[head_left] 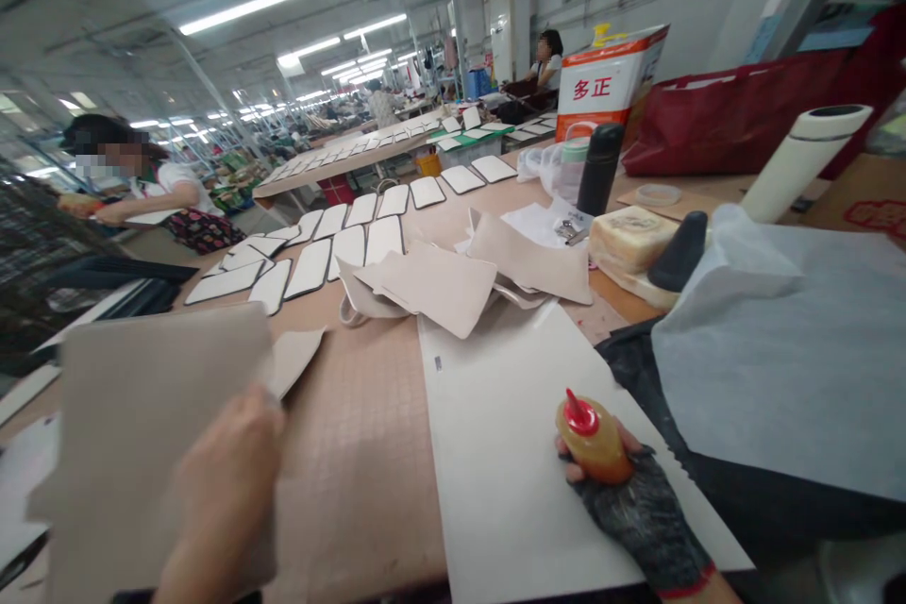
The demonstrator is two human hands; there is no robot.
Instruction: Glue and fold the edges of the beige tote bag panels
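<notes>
My left hand (226,481), bare, grips a large grey-beige leather panel (142,415) by its right edge and holds it up over the left part of the table. My right hand (629,500), in a dark glove, is closed around a small amber glue bottle (593,439) with a red nozzle. That hand rests on a white sheet (510,453) laid on the brown table (360,453).
A heap of beige cut panels (460,278) lies beyond the white sheet. Rows of white-faced, dark-edged panels (332,250) run along the table. At right: white tissue (793,349), a black flask (598,168), a tin (605,80), a white roll (799,160). A person (142,189) works at left, another (546,61) far back.
</notes>
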